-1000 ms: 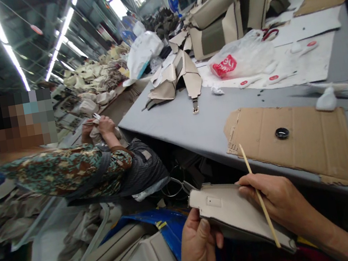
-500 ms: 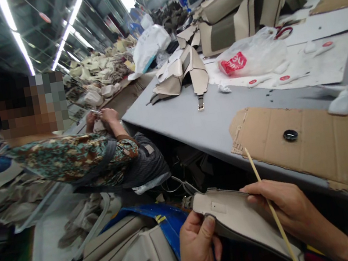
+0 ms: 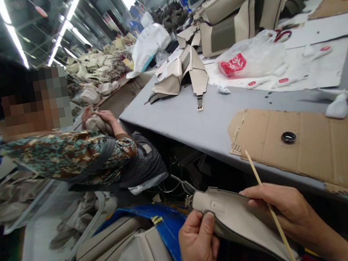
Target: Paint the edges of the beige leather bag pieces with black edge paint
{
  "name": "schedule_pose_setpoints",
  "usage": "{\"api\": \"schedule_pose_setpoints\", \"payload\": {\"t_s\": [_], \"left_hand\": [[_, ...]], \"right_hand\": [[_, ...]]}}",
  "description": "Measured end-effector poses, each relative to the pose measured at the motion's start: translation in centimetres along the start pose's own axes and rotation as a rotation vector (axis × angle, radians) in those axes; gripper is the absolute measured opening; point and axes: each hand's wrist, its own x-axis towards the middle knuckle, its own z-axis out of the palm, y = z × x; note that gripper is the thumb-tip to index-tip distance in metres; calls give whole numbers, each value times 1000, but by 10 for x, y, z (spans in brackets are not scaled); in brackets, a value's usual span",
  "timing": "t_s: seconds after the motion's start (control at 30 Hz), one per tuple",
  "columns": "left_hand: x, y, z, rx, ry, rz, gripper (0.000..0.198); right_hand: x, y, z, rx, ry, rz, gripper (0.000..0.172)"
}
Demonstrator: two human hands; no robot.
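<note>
In the lower middle, my left hand (image 3: 198, 244) pinches the near edge of a beige leather bag piece (image 3: 237, 213) between thumb and fingers. The piece has dark edges and a small stitched patch, and a strap with a metal buckle lies at its far end. My right hand (image 3: 282, 208) is closed around a thin wooden stick (image 3: 279, 224) that slants up past the knuckles. Its fingertips rest at the dark far edge of the leather piece. Part of that hand's grip is hidden from me. On the table, a cardboard sheet (image 3: 323, 145) bears a small black dish (image 3: 288, 137).
A grey table (image 3: 165, 118) spans the right side, with bag parts (image 3: 195, 69), a plastic bag (image 3: 257, 52) and white tubes on it. More beige bags (image 3: 114, 252) lie low on the left by a blue sheet. A seated co-worker (image 3: 92, 157) handles fabric.
The view has shifted slightly. Both my hands keep nearly the same places on the leather piece and stick. The co-worker's hands have moved a little over the fabric.
</note>
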Motion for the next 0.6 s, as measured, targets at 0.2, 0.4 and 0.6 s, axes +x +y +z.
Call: {"api": "schedule_pose_setpoints", "payload": {"t_s": [0.2,0.4,0.6], "left_hand": [[7,2,10,-38,32,-27,35],[16,8,-5,0,-230,-106,27],[18,7,-7,-100,-297,-170,36]], "right_hand": [[-8,5,3,-25,9,-25,25],[-9,7,3,-79,80,25,22],[-9,6,1,-47,37,5,24]]}}
